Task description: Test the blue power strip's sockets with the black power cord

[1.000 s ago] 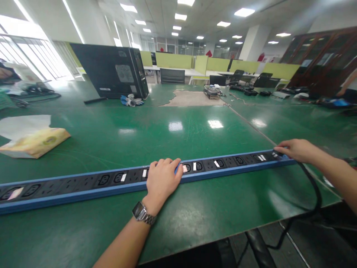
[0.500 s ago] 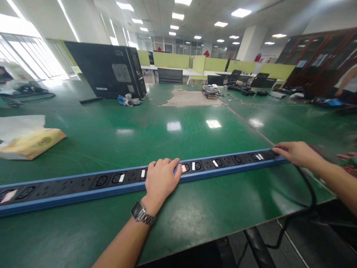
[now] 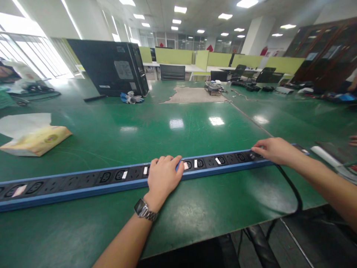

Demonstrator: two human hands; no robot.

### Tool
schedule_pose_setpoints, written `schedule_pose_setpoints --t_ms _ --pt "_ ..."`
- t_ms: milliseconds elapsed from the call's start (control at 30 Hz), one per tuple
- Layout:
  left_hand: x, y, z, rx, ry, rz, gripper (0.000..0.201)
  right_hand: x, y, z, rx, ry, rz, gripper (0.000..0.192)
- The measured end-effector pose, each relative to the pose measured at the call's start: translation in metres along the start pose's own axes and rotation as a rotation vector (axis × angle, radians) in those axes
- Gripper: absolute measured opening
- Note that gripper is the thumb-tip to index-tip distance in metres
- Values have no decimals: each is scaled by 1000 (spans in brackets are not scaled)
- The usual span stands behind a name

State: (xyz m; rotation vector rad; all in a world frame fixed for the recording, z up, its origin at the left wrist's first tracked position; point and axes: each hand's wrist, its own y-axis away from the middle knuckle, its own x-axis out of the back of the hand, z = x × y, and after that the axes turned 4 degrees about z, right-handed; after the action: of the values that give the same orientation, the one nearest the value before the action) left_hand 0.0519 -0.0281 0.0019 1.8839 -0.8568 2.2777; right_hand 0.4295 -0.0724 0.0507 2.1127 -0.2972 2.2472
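Observation:
A long blue power strip [image 3: 111, 190] with black sockets lies across the table, several small white labels stuck along it. My left hand [image 3: 164, 175], wearing a metal-band watch [image 3: 145, 209], is wrapped over the strip near its middle. A small bit of blue shows beside its thumb. Farther right, my right hand [image 3: 275, 149] is closed in a pinch just above the sockets. A black power cable [image 3: 292, 190] runs from under this hand down past the table's front edge. The hand covers the cable's end, and its plug cannot be made out clearly.
A tissue pack [image 3: 41, 139] lies at left on the green table [image 3: 195, 223]. Behind stand a black computer case [image 3: 111, 69] and gloves [image 3: 132, 97]. Cables and gear [image 3: 214, 88] lie farther back. At the right edge part of another person's hand [image 3: 353, 140] shows.
My right hand has moved left along the power strip, the black cable shifting with it. The strip's right end now shows. My left hand keeps its place on the strip.

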Motion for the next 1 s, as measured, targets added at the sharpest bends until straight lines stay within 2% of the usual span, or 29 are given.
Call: schedule_pose_setpoints --t_ms 133,267,367,433,467,533,633,733,900,1000 --pt "0 0 0 0 2 -3 39 -9 3 -1 51 -5 -23 36" --pt "1 0 1 3 -9 -2 40 -8 11 -9 -7 52 25 37" --pt "1 0 2 10 -12 -12 39 19 18 -19 -86 11 134 38" --pt "0 -1 2 5 -7 -10 39 42 22 -34 -137 -58 209 38" --pt "0 0 2 2 -4 -4 39 52 23 -46 -125 -95 204 37" --pt "-1 0 1 1 -2 9 40 62 23 -74 -22 -155 92 34" --pt "-1 0 0 7 -7 17 39 53 16 -118 96 -172 -32 32" --pt "0 1 0 11 -12 11 37 33 7 -147 109 -155 -70 30" --pt "0 0 0 18 47 14 36 18 2 -160 118 -115 -71 31" --pt "4 -1 -12 53 238 25 37 20 5 -165 122 -90 -70 31"
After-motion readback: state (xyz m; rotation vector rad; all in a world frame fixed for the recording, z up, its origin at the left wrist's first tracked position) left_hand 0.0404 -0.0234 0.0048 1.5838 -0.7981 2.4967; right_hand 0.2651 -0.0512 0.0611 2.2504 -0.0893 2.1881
